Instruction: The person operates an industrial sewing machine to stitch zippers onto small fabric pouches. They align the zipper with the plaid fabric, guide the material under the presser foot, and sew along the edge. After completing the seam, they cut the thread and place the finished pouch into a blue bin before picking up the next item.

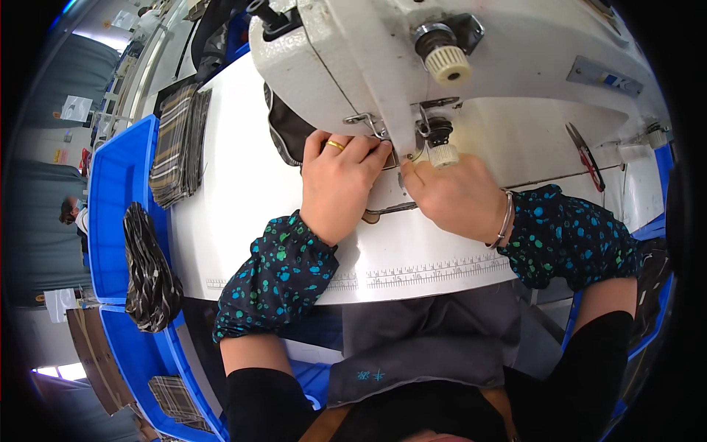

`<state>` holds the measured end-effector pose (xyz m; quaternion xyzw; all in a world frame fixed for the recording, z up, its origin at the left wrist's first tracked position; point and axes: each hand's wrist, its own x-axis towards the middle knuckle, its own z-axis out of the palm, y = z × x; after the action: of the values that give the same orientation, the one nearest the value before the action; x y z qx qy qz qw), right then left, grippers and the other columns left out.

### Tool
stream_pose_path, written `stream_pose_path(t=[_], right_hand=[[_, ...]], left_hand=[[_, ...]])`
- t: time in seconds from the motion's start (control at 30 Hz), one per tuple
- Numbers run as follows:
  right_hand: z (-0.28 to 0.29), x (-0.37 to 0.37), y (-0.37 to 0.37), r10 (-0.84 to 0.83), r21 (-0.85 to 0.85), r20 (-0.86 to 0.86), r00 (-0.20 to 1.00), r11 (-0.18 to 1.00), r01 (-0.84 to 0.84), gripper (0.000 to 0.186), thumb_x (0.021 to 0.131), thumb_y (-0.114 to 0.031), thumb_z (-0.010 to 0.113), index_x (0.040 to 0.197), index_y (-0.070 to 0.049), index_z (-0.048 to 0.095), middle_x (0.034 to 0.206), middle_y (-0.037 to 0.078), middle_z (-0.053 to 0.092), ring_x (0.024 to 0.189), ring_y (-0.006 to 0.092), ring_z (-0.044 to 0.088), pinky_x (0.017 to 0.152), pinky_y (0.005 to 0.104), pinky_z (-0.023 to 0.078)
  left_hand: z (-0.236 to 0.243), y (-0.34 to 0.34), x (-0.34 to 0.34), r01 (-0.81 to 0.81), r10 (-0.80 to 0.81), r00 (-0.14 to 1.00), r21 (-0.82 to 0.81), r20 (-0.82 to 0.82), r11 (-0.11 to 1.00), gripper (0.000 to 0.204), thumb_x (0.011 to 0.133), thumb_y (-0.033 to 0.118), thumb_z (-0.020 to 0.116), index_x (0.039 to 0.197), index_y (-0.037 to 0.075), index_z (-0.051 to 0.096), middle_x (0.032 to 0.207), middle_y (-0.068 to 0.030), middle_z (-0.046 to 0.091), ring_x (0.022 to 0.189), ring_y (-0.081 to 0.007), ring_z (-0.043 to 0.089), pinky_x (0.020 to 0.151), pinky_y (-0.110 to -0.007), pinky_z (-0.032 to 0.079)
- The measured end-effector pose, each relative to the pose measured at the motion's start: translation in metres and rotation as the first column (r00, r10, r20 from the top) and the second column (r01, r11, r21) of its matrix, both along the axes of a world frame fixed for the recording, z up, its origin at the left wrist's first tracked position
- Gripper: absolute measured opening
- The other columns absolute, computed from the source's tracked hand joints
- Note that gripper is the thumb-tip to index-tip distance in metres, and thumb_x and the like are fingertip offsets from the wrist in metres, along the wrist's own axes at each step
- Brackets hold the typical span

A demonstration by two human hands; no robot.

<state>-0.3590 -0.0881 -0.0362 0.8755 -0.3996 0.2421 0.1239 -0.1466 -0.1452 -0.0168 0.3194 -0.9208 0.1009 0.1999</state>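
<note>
A white sewing machine (530,55) stands over the white table, its needle area partly hidden by its own head and my fingers. Left of the needle, my left hand (339,180) is closed with bent fingers on a dark fabric piece (286,129) with a piped edge. My right hand (460,195) is closed just right of the needle, thumb and forefinger pinched together. What lies in that pinch is hidden. A dark edge strip (398,208) and a small brown tab show on the table between my hands.
A stack of plaid fabric pieces (179,144) lies at the table's left. Blue bins (121,191) stand beside it, with a bundle of dark strips (147,272) over the rim. Red-handled thread snips (587,158) lie at the right. A printed ruler (434,275) runs along the front edge.
</note>
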Motion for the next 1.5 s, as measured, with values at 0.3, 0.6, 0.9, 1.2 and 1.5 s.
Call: stream_pose_path(t=[0.3,0.6,0.9,1.2,1.5], right_hand=[[0.000,-0.002,-0.004,0.030,0.043,0.028,0.999,0.999,-0.032,0.006,0.080,-0.012,0.067,0.080,-0.006,0.065,0.070,0.005,0.063,0.059,0.0204,0.067,0.052,0.0358,0.050],[-0.007,-0.003,0.004,-0.211,0.486,0.698,0.685,0.842,-0.236,0.035,0.098,-0.039,0.068,0.105,-0.004,0.071,0.076,0.018,0.071,0.075,0.0386,0.071,0.071,0.0503,0.053],[0.029,-0.075,0.143,-0.269,0.503,0.785,0.558,0.802,-0.321,0.028,0.099,-0.011,0.065,0.127,-0.007,0.067,0.117,0.014,0.074,0.105,0.0338,0.072,0.091,0.0383,0.055],[0.173,-0.339,0.361,-0.616,0.460,0.648,0.448,0.786,0.413,0.051,0.099,-0.004,0.065,0.148,-0.010,0.058,0.141,0.005,0.066,0.127,0.0176,0.064,0.112,0.0338,0.049],[0.059,-0.502,0.429,-0.974,0.365,0.214,0.077,0.153,0.918,0.063,0.099,-0.042,0.072,0.150,-0.010,0.057,0.151,0.019,0.059,0.148,0.0350,0.047,0.121,0.0435,0.039]], left_hand=[[0.002,-0.003,-0.002,-0.068,0.068,0.998,0.044,0.006,0.997,0.035,0.079,0.006,0.068,0.112,0.013,0.079,0.105,-0.0002,0.073,0.103,-0.0231,0.066,0.095,-0.041,0.050],[0.022,0.055,-0.014,-0.122,0.137,0.981,0.114,-0.138,0.986,0.034,0.078,0.000,0.068,0.110,0.006,0.078,0.106,-0.0105,0.074,0.092,-0.0359,0.068,0.082,-0.045,0.056],[0.008,0.173,-0.043,0.195,-0.107,0.887,0.154,-0.448,0.969,0.014,0.090,0.000,0.076,0.104,-0.002,0.077,0.106,-0.0150,0.076,0.094,-0.0329,0.070,0.085,-0.040,0.054],[-0.029,0.128,-0.012,-0.189,0.258,0.879,0.204,-0.401,0.961,0.016,0.101,0.011,0.070,0.104,-0.002,0.076,0.106,-0.0145,0.074,0.098,-0.0309,0.065,0.087,-0.041,0.052],[-0.032,0.125,-0.014,-0.266,0.292,0.879,0.121,-0.376,0.956,0.019,0.101,0.015,0.068,0.101,-0.002,0.077,0.105,-0.0132,0.073,0.099,-0.0314,0.064,0.088,-0.042,0.052]])
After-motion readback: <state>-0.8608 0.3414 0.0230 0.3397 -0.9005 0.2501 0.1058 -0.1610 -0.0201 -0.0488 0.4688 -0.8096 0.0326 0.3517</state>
